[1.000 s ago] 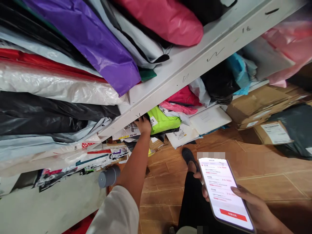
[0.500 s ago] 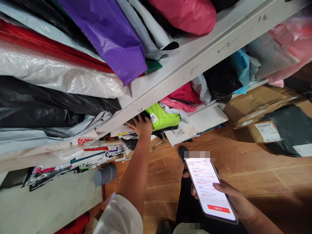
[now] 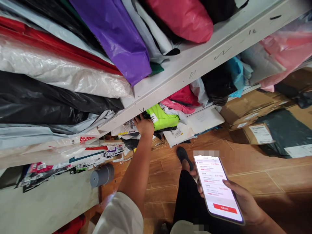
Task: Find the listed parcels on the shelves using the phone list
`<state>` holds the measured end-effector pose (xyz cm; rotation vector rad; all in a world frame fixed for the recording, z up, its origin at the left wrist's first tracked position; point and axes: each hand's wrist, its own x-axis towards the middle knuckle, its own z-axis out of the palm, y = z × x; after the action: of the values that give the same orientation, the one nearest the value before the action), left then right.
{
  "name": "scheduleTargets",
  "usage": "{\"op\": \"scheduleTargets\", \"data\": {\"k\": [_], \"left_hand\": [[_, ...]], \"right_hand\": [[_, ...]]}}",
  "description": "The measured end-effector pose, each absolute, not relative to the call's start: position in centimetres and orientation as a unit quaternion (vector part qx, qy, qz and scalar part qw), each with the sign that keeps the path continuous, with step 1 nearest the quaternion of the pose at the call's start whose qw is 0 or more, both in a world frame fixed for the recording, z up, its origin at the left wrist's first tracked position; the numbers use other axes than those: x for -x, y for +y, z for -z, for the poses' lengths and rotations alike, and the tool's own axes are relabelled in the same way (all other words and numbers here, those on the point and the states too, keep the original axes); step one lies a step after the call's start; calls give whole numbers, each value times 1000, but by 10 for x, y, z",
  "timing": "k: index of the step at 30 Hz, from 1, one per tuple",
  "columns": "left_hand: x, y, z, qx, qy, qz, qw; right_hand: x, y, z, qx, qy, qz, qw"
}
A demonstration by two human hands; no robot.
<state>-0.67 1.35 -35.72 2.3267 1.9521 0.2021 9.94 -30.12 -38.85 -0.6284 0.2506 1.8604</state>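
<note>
Fingers of the left hand (image 3: 144, 125) are pushed in among the parcels on the low shelf, under the white shelf edge (image 3: 195, 70). They rest on a dark mailer bag (image 3: 143, 116) just beside the lime-green parcel (image 3: 162, 118); if they are closed on it cannot be told, as the fingertips are hidden by the bags. The right hand (image 3: 243, 204) is curled around a smartphone (image 3: 216, 188), held low near the body, thumb laid over the right edge of the lit screen, which shows a list w/ a red button at the bottom.

On the upper shelf, long soft bags are stacked: a purple bag (image 3: 117, 35), a pink bag (image 3: 182, 18), clear and black ones to the left. Cardboard boxes (image 3: 246, 110) w/ labels lie on the wooden floor (image 3: 268, 175) at right. A grey cylinder (image 3: 102, 175) sticks out below the shelf.

As a judgement: the searching is done best when each parcel is tilted so its label faces up and is compared w/ the code on the phone, one item at a time. Soft bags above should not be dragged, since the pile may slide. The phone should be kept steady and readable.
</note>
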Motion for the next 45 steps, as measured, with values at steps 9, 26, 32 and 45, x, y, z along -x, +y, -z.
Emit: {"op": "scheduleTargets", "data": {"k": [9, 26, 32, 45], "left_hand": [[12, 7, 355, -766, 641, -41, 26], [32, 6, 362, -760, 640, -105, 35], [25, -12, 338, -707, 654, -268, -25], [-109, 10, 334, -823, 523, -210, 72]], "right_hand": [[-83, -297, 381, 246, 114, -797, 540], [-79, -296, 370, 208, 51, -801, 559], [-89, -297, 375, 193, 36, -786, 587], [-121, -330, 400, 193, 93, -712, 669]]}}
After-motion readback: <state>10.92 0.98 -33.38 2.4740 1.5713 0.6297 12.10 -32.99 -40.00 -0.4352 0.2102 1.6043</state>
